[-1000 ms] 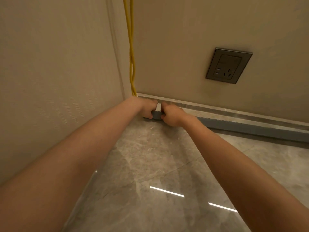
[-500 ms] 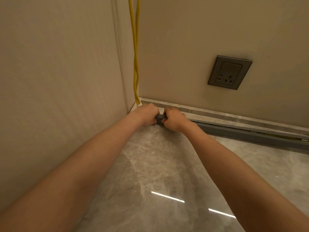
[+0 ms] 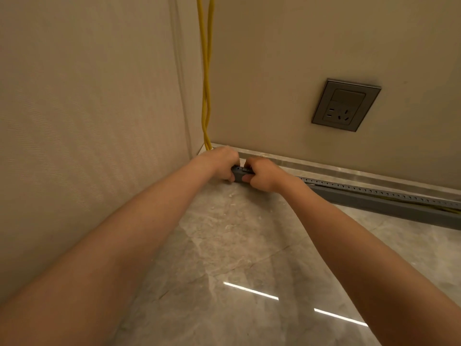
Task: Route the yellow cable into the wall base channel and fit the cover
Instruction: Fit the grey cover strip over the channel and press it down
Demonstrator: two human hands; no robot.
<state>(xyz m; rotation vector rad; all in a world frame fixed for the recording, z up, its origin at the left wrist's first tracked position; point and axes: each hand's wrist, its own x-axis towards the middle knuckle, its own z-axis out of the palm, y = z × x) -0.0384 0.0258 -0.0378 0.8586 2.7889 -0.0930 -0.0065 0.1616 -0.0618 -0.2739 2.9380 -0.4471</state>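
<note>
You have a grey wall socket (image 3: 346, 105) at upper right, set flush in the beige wall (image 3: 274, 58); textured side wall (image 3: 74, 108) fills your left | glossy marble floor (image 3: 237, 245) below; two bright light streaks lower centre

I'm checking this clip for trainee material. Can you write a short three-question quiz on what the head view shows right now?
1. True or false: the yellow cable hangs down along the wall corner.
2. Where do the left hand and right hand grip the grey channel? A) at its end by the corner B) under the wall socket C) at the far right
3. Fill in: further right, a bit of yellow shows ____ the channel.

Key: 1 true; 2 A; 3 inside.
</note>
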